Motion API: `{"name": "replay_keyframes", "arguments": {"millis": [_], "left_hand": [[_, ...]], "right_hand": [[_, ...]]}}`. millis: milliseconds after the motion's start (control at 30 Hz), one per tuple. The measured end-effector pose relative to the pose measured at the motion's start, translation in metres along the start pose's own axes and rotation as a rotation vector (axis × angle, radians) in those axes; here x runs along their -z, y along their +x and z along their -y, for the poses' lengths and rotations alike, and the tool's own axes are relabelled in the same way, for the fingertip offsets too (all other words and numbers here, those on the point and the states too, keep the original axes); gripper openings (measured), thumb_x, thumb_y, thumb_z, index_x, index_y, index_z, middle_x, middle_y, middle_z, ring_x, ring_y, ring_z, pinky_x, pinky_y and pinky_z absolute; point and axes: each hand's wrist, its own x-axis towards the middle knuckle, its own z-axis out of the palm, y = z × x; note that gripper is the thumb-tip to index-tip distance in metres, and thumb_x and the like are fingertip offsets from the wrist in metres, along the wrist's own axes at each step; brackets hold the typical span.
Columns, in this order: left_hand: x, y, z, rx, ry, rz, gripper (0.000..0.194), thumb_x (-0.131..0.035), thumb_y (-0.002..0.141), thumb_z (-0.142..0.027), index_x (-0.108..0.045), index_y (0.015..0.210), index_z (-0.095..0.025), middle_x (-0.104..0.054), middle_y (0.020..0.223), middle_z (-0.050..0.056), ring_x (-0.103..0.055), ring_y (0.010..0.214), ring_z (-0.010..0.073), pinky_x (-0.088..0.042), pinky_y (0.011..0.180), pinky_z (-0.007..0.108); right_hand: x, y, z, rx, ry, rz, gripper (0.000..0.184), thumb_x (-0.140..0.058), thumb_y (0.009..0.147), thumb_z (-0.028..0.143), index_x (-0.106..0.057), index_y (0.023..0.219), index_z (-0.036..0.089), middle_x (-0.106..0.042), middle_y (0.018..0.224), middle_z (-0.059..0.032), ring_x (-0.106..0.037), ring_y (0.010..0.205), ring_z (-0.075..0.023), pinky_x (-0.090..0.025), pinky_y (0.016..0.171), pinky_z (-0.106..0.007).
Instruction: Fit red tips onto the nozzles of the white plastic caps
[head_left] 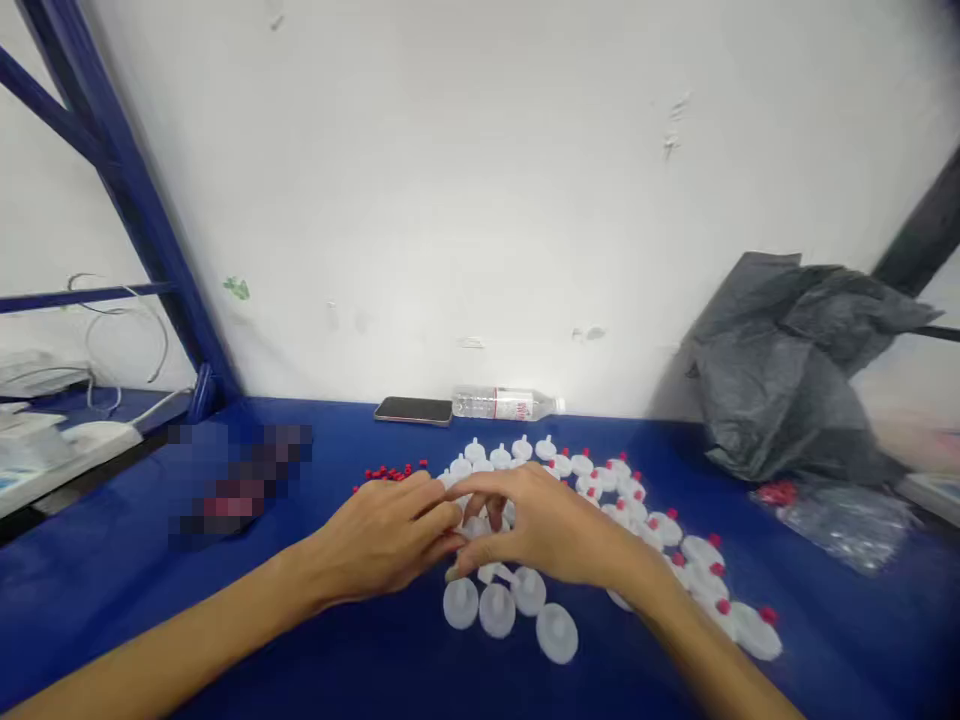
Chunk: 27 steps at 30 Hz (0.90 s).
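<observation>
My left hand [394, 535] is closed in a pinch, its fingertips meeting those of my right hand [540, 525]. Whatever the left fingers hold is hidden. The right hand is curled, thumb below and index finger above, and what lies in its grip cannot be made out against the white pieces behind. Around and under the hands are several white round discs with short stems, like small funnels, such as a bare disc [557, 633] in front. To the right, many carry red caps, one being a capped disc [754, 630]. Loose red caps [390, 472] lie behind my left hand.
A phone [413, 410] and a plastic bottle [510, 403] lie along the white wall. At the right are a grey plastic bag [795, 360] and a clear bag [847, 525] with red pieces beside it. A blue metal frame [131, 200] rises at the left.
</observation>
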Motion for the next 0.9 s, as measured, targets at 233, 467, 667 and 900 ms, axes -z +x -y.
{"name": "replay_keyframes", "arguments": {"millis": [233, 467, 667, 900], "left_hand": [[0.002, -0.005, -0.004, 0.168, -0.407, 0.074, 0.025, -0.034, 0.101, -0.022, -0.047, 0.080, -0.019, -0.051, 0.075, 0.000, -0.043, 0.066, 0.0151, -0.030, 0.059, 0.029], [0.010, -0.003, 0.022, 0.812, -0.742, -0.196, 0.044, -0.026, 0.104, -0.041, -0.024, 0.065, -0.021, -0.026, 0.060, -0.004, -0.025, 0.055, 0.0128, -0.026, 0.054, 0.028], [-0.003, -0.012, 0.059, 0.731, -0.173, 0.086, 0.030, -0.041, 0.098, -0.036, -0.052, 0.075, -0.020, -0.057, 0.073, 0.002, -0.049, 0.075, 0.0200, -0.034, 0.067, 0.031], [-0.021, -0.021, 0.064, 0.779, -0.116, 0.187, 0.035, -0.039, 0.097, -0.032, -0.072, 0.103, -0.021, -0.067, 0.100, 0.007, -0.057, 0.097, 0.0261, -0.047, 0.081, 0.038]], "right_hand": [[0.001, 0.001, 0.004, 0.084, -0.113, -0.037, 0.026, -0.069, 0.087, 0.051, -0.076, 0.092, 0.027, -0.074, 0.086, 0.0020, -0.065, 0.080, -0.0164, -0.044, 0.072, -0.027], [0.023, -0.003, -0.017, 0.038, -0.317, -0.291, 0.009, -0.068, 0.090, 0.033, -0.070, 0.093, 0.025, -0.073, 0.097, 0.0006, -0.065, 0.091, -0.0186, -0.046, 0.080, -0.032], [0.046, -0.016, -0.009, -0.080, -0.169, -0.184, 0.013, -0.063, 0.091, 0.038, -0.068, 0.089, 0.027, -0.072, 0.096, 0.0016, -0.065, 0.092, -0.0183, -0.047, 0.079, -0.032], [0.054, -0.021, -0.002, -0.209, -0.186, 0.041, 0.015, -0.073, 0.080, 0.040, -0.076, 0.082, 0.026, -0.070, 0.081, 0.0012, -0.059, 0.074, -0.0161, -0.041, 0.063, -0.028]]}}
